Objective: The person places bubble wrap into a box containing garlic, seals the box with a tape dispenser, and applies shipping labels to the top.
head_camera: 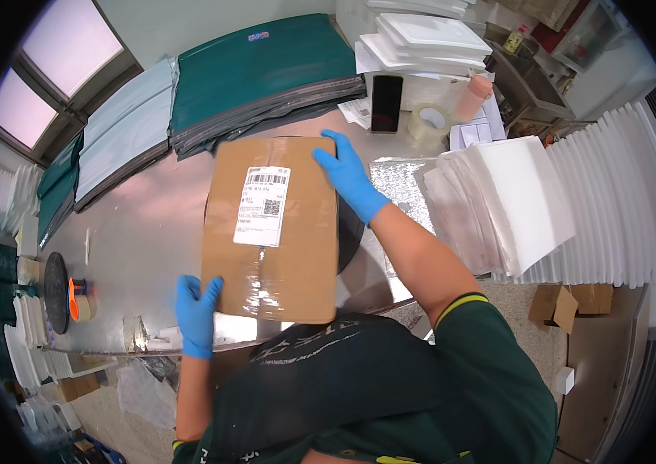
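A brown cardboard box [304,232], sealed with clear tape, is held above the metal table [130,243]. On its upper face sits a white shipping label [260,206] with barcodes and writing. Gloved in blue, my left hand [197,313] grips the box's near left corner, thumb on top. My right hand [351,174], also in a blue glove, holds the far right corner. Part of a round black disc [350,238] shows beneath the box; the rest is hidden by it.
Green [264,69] and grey mailing bags [125,127] line the back edge. At back right are a phone [386,104], a clear tape roll [429,123] and a pink bottle [474,97]. White foam sheets [525,203] stand at right. An orange tape dispenser [77,298] lies left.
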A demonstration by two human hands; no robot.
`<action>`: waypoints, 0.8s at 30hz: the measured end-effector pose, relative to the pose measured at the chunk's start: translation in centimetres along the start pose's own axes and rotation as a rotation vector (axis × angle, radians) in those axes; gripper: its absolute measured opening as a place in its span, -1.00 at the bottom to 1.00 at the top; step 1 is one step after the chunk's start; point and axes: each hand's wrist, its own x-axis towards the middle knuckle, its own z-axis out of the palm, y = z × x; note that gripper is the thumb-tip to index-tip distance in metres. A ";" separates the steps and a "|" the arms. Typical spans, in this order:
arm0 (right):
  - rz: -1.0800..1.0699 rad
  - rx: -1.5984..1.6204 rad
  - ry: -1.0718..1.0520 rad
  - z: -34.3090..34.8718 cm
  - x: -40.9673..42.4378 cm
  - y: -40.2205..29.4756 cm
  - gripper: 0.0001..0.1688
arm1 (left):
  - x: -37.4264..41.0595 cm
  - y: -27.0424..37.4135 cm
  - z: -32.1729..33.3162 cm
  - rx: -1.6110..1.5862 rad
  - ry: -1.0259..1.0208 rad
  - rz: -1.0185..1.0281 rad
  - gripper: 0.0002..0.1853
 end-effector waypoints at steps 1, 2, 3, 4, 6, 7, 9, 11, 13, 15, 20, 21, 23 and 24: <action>0.009 0.052 -0.041 -0.1 1.0 -0.2 -0.40 | -1.4 1.1 0.9 0.067 -0.033 -0.028 -0.57; 0.033 0.016 -0.037 0.0 1.6 0.0 -0.41 | -2.9 1.9 1.9 0.006 -0.037 0.002 -0.39; 0.061 -0.019 -0.032 0.1 2.0 0.2 -0.43 | -3.7 3.1 2.5 0.081 0.027 0.108 -0.19; 0.089 -0.054 -0.026 -0.1 2.3 0.4 -0.44 | -3.8 3.8 2.9 0.121 0.071 0.173 -0.16; 0.068 -0.153 -0.116 -1.6 2.1 0.0 -0.50 | -3.7 5.3 3.6 0.239 0.126 0.308 -0.16; 0.055 -0.206 -0.161 -2.7 2.1 -0.4 -0.52 | -3.5 6.3 3.7 0.314 0.137 0.380 -0.20; 0.079 -0.230 -0.236 -6.7 3.6 0.0 -0.59 | -3.1 7.5 4.5 0.376 0.113 0.524 -0.27; -0.046 -0.412 -0.159 -12.8 6.0 0.2 -0.69 | -2.8 8.4 5.4 0.354 0.040 0.666 -0.36; -0.058 -0.479 -0.098 -19.4 8.3 0.3 -0.73 | -3.2 9.4 6.9 0.262 -0.077 0.707 -0.48; -0.026 -0.811 0.003 -25.5 10.1 0.3 -0.77 | -3.1 9.2 8.2 0.212 -0.181 0.718 -0.52; 0.023 -1.324 -0.091 -36.3 13.0 3.3 -0.75 | -2.6 9.1 8.7 0.236 -0.121 0.657 -0.63; 0.044 -1.369 -0.097 -37.8 13.3 4.6 -0.72 | -2.5 8.9 8.6 0.236 -0.128 0.652 -0.64; 0.128 -1.399 -0.143 -38.1 13.3 6.4 -0.56 | -2.5 8.7 8.5 0.240 -0.139 0.642 -0.66; 0.165 -1.398 -0.146 -36.6 12.9 5.7 -0.53 | -2.7 8.8 8.5 0.235 -0.132 0.616 -0.69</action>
